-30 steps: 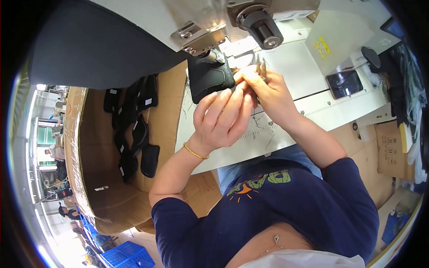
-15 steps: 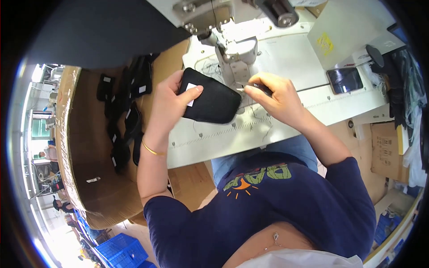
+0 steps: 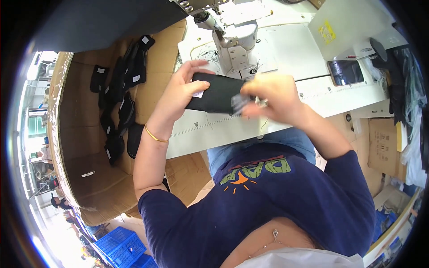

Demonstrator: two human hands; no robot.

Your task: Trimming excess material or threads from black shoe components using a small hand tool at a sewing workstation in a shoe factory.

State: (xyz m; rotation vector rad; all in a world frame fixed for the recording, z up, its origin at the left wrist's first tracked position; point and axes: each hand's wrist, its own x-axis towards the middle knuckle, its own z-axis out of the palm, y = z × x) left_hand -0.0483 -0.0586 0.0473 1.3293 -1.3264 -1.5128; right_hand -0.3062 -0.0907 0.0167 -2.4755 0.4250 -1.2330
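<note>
My left hand (image 3: 178, 91) grips a flat black padded fabric piece (image 3: 217, 93) at its left end, thumb on top. Beside that thumb, a small white label (image 3: 198, 94) shows on the black surface. At the piece's right end is my right hand (image 3: 278, 99), smeared by motion. Its closed fingers hold a small grey, metal-looking tool (image 3: 238, 104), too blurred to name, over the edge of the fabric. Both hands are above the front of the white sewing machine table (image 3: 201, 127), just short of the machine's post (image 3: 235, 58).
On my left stands a large cardboard box (image 3: 100, 192) with several black labelled pieces (image 3: 127, 111) hanging in a chain inside. A phone (image 3: 345, 73) lies on the table at right. Blue crates (image 3: 119, 245) are at lower left, and a carton (image 3: 384, 147) stands at right.
My right hand has moved with its tool onto the black piece's right end. The piece has turned and now lies more level. The whole view has shifted slightly.
</note>
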